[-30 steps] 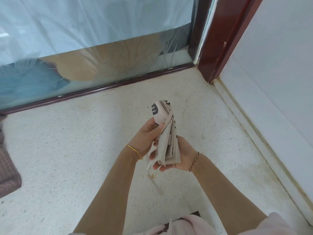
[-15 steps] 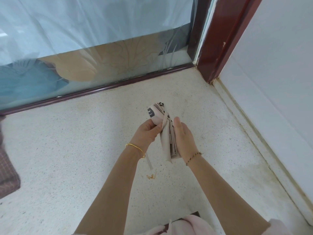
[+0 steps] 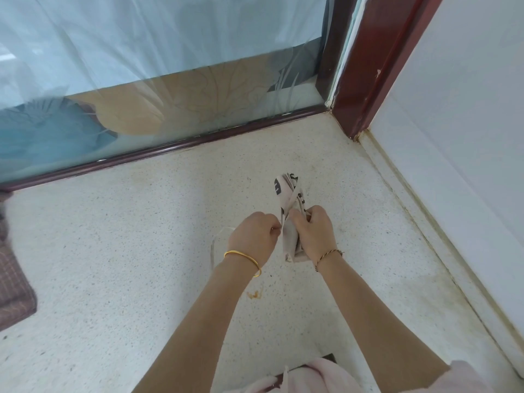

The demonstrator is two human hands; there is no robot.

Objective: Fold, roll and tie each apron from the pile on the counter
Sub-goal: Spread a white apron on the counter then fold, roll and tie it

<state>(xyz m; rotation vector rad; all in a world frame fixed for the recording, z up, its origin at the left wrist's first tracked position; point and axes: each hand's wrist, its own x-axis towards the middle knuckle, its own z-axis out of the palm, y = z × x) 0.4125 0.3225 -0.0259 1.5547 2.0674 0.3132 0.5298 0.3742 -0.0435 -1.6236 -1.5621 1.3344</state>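
My right hand (image 3: 312, 236) has changed since half a second ago. Then it lay flat along the apron roll (image 3: 289, 242). Now its fingers (image 3: 297, 216) curl right round the roll and hold it. My left hand (image 3: 252, 239) has come down and a little to the left. It is closed in a fist and pinches the strap (image 3: 291, 198) right beside the roll.

The roll stands up on end between my two hands, over the speckled counter (image 3: 127, 251). I cannot tell if its bottom touches the counter. The strap crosses the top part of the roll on a slant. A loose loop (image 3: 212, 251) of it hangs out past my left hand. A checked cloth (image 3: 14, 279) lies far off at the left edge of the counter.

I think I am at the tying part, and the folding and rolling of this apron look done. To do it well, my right hand should squeeze the roll so it does not puff open. My left hand should pull the strap snug, not hard, or the roll may bend. The strap sits high and slanted, so it could slip off the top. I would slide it down to the middle and lay it flat. Then I would take up the loose loop and make the knot tight against the cloth.
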